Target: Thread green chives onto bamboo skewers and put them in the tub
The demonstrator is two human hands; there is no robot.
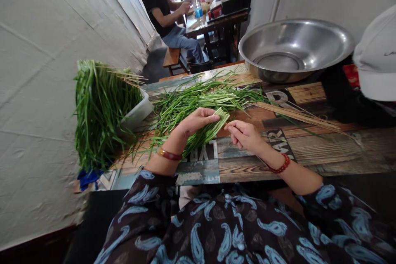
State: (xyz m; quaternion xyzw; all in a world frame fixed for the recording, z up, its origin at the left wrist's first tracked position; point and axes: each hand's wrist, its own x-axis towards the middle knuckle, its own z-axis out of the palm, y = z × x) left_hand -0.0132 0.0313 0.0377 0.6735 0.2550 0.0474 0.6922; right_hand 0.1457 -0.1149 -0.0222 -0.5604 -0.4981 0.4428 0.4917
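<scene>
My left hand (201,121) is wrapped round a bunch of Chinese chives (220,119), its pale cut ends pointing right and its green leaves trailing down to the left. Close to those ends, my right hand (244,134) pinches a thin bamboo skewer (227,125), whose tip touches or nearly touches the stalks; most of it is hidden by the hand and forearm. Loose chives (210,97) lie spread on the table just beyond both hands. Further right, a bundle of bare bamboo skewers (300,114) rests on the tabletop.
At left, a white plastic tub (139,111) carries a thick pile of skewered chives (102,111) hanging over its side. A wide steel basin (293,72) stands at the back right, near a white cap (377,53). Beyond the wooden table (321,148), a person (167,12) sits at another table.
</scene>
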